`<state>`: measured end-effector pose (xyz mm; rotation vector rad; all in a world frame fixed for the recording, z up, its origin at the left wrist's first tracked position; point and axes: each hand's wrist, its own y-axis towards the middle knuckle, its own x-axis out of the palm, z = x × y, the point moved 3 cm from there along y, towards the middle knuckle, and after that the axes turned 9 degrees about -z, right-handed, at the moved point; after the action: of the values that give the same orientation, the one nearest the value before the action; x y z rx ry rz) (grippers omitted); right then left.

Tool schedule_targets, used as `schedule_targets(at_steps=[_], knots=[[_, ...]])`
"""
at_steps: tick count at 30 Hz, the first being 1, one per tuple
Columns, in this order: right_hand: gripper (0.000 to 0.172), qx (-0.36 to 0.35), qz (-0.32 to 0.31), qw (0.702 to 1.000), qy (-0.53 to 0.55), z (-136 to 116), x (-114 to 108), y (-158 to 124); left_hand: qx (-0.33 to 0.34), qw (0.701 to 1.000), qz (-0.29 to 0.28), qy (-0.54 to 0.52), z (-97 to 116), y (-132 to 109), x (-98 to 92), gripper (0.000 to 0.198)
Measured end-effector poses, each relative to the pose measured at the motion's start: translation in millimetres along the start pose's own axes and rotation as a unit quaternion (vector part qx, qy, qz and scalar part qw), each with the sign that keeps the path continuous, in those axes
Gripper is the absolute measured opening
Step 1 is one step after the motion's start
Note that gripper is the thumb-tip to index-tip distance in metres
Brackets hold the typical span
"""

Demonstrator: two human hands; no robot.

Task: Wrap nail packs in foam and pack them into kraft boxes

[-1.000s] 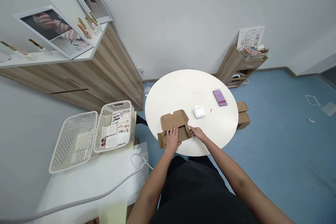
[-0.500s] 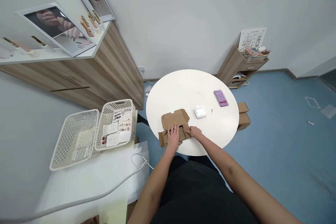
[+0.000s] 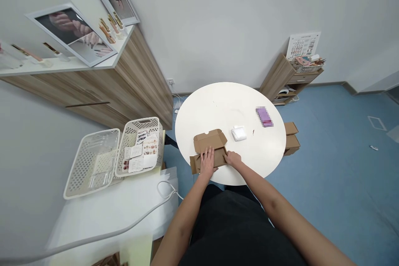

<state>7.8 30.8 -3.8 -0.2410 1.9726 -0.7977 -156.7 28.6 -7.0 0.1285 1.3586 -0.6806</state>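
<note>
On the near edge of the round white counter [image 3: 224,104], the brown cardboard mailer box [image 3: 209,140] lies partly folded. My left hand [image 3: 207,162] presses spread flat on its front panel; my right hand [image 3: 233,158] touches its right flap, grip unclear. Its lid is not yet closed.

One camera rides on the person's head, facing forward and steeply down. The desk [image 3: 224,104] sits close at twelve o'clock; the left hand [image 3: 207,161] and right hand [image 3: 233,158] reach in from six o'clock.
</note>
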Motion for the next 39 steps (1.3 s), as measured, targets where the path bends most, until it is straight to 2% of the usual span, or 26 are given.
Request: schedule_targets(at_steps=[2, 5, 8, 10, 15, 18, 20, 22, 24, 26, 30, 34, 39], knots=[[0.036, -0.026, 0.039, 0.999, -0.022, -1, -10, -8, 0.005, 1.000, -0.005, 0.011, 4, 3, 0.2, 0.117], [0.048, -0.133, 0.092, 0.984, -0.080, -3, -25, -19, 0.017, 1.000, -0.011, 0.022, 13, 10, 0.9, 0.117], [0.080, -0.232, 0.048, 0.961, -0.143, -3, -25, -22, 0.028, 0.999, -0.009, 0.021, 22, 17, 1.6, 0.114], [0.096, -0.255, 0.005, 0.951, -0.172, 0, -21, -18, 0.032, 0.999, -0.009, 0.013, 26, 21, 1.8, 0.112], [0.097, -0.250, -0.029, 0.950, -0.187, 3, -13, -8, 0.051, 0.998, -0.005, -0.025, 27, 21, -4.2, 0.105], [0.098, -0.242, -0.038, 0.951, -0.187, 2, -14, -7, 0.067, 0.995, 0.031, -0.074, 17, 15, -15.8, 0.086], [0.103, -0.227, -0.051, 0.955, -0.186, 1, -16, -8, 0.017, 0.990, 0.084, -0.112, 0, 7, -25.6, 0.064], [0.109, -0.213, -0.066, 0.957, -0.185, 1, -18, -9, -0.080, 0.980, 0.123, -0.136, -21, -2, -32.7, 0.044], [0.113, -0.208, -0.076, 0.958, -0.180, 0, -20, -10, -0.146, 0.975, 0.108, -0.127, -37, -9, -35.1, 0.029], [0.114, -0.207, -0.080, 0.960, -0.173, -2, -21, -11, -0.158, 0.980, 0.065, -0.098, -43, -10, -34.5, 0.020], [0.113, -0.205, -0.076, 0.961, -0.172, -5, -22, -11, -0.140, 0.988, 0.020, -0.066, -32, 0, -30.1, 0.021], [0.114, -0.208, -0.064, 0.962, -0.165, -7, -21, -12, -0.134, 0.989, 0.021, -0.054, -15, 10, -23.6, 0.020], [0.120, -0.207, -0.062, 0.967, -0.138, -5, -19, -14, -0.104, 0.994, 0.025, -0.012, -10, 11, -23.5, 0.019]])
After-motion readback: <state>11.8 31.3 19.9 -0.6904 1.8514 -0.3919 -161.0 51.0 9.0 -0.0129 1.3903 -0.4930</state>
